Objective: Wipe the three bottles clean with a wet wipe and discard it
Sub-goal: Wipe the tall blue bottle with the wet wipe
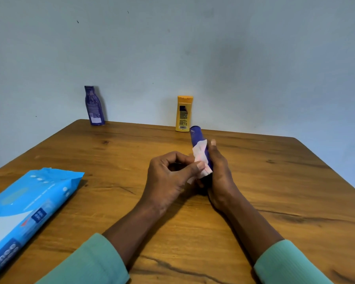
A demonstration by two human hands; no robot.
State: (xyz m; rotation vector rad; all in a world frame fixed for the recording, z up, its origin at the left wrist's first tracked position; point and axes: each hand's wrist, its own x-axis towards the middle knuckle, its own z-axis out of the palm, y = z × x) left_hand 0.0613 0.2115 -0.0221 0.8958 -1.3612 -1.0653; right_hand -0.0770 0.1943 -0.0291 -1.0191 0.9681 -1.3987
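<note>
While right hand [219, 175] grips blue bottle [196, 135], left hand [167, 178] pinches wipe [200, 153]; yellow bottle [184, 114] at far edge.

The right hand [218, 173] gripped the lower part of a dark blue bottle [196, 135], tilted with its far end pointing away. The left hand [168, 178] pinched a white wet wipe [200, 155] against the bottle's side. Just beyond the hands stood a yellow bottle [184, 113]; a purple bottle [94, 105] stood farther off, beyond and left. A blue wipes pack [27, 212] lay on the wooden counter [285, 181], left of the left hand.
</note>
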